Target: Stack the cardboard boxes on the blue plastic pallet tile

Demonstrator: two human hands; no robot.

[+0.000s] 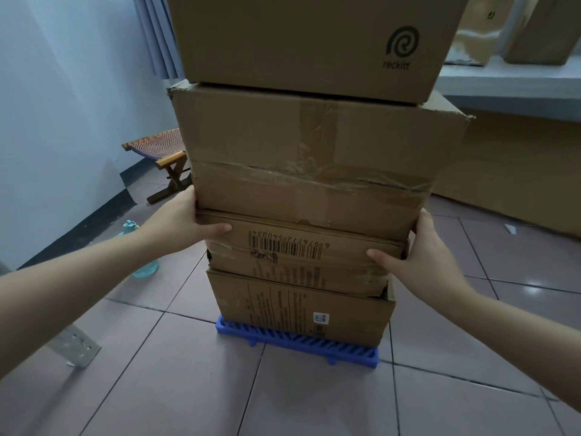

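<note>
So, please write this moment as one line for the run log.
stack: four boxes on blue tile | left hand, right hand: grip ends of second box | top: Reckitt box

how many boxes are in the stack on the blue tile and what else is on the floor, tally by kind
cardboard boxes in the stack: 4 (top, taped, barcode, bottom)
blue pallet tile: 1
folding stool: 1
water bottle: 1
total: 7
</note>
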